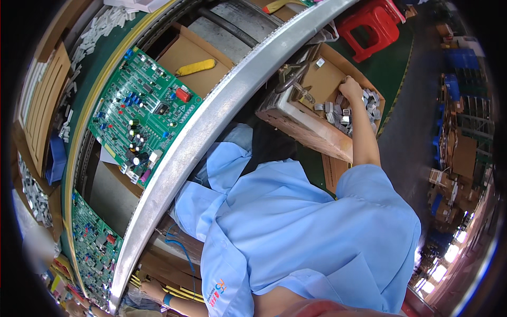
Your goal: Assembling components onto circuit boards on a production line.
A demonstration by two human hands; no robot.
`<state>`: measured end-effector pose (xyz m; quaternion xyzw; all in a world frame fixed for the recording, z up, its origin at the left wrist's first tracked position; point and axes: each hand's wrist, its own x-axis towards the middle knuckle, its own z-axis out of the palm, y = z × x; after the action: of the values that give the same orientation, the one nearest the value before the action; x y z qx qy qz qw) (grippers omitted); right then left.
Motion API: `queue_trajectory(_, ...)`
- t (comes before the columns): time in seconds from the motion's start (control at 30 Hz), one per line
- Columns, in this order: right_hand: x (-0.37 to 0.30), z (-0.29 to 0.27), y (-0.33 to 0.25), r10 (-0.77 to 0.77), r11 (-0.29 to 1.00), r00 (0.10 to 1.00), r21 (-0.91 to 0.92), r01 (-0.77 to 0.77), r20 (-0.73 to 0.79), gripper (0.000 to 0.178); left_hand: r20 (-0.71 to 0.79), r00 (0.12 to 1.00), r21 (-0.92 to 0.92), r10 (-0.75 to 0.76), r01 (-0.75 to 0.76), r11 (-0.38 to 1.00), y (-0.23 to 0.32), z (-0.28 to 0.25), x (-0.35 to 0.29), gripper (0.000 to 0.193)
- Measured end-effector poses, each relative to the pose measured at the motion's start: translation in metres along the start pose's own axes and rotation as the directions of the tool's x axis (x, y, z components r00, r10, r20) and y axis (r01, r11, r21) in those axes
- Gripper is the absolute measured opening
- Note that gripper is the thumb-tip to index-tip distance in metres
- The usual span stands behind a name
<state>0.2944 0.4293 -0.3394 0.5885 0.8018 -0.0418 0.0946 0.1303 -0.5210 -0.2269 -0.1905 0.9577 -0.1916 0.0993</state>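
Silver parts (332, 113) lie in open carton (327, 76) near metal rail (253, 74), presumably for easy reach; right hand (350, 89) at carton, left hand (153, 289) by rail, both grips unclear.

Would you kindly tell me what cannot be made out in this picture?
In the head view:
- Right hand: its own back hides any grip.
- Left hand: too small and dim to read its grip.
- Lower green circuit board: many components too small to identify.

Head-worn fisheye — looking down, close above the blue shirt (317, 227).
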Motion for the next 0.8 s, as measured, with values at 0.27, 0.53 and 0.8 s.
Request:
queue_trajectory(0.27, -0.026, -0.092, -0.017, -0.178, 0.149, 0.974, 0.982, -0.113, 0.139, 0.029, 0.010, 0.999, -0.035, -0.051, 0.051, 0.998, 0.006, -0.004, -0.006, 0.042)
queue_trajectory(0.53, -0.091, -0.194, -0.139, -0.719, -0.129, 0.685, 0.991, 0.029, -0.113, 0.028, -0.044, 0.992, -0.087, 0.118, -0.122, 0.989, -0.030, 0.020, 0.004, 0.033)
queue_trajectory(0.8, -0.188, -0.225, -0.297, -0.956, -0.071, 0.246, 0.939, 0.337, -0.161, 0.041, -0.052, 0.984, -0.229, -0.171, 0.155, 0.961, -0.006, -0.032, -0.012, 0.040)
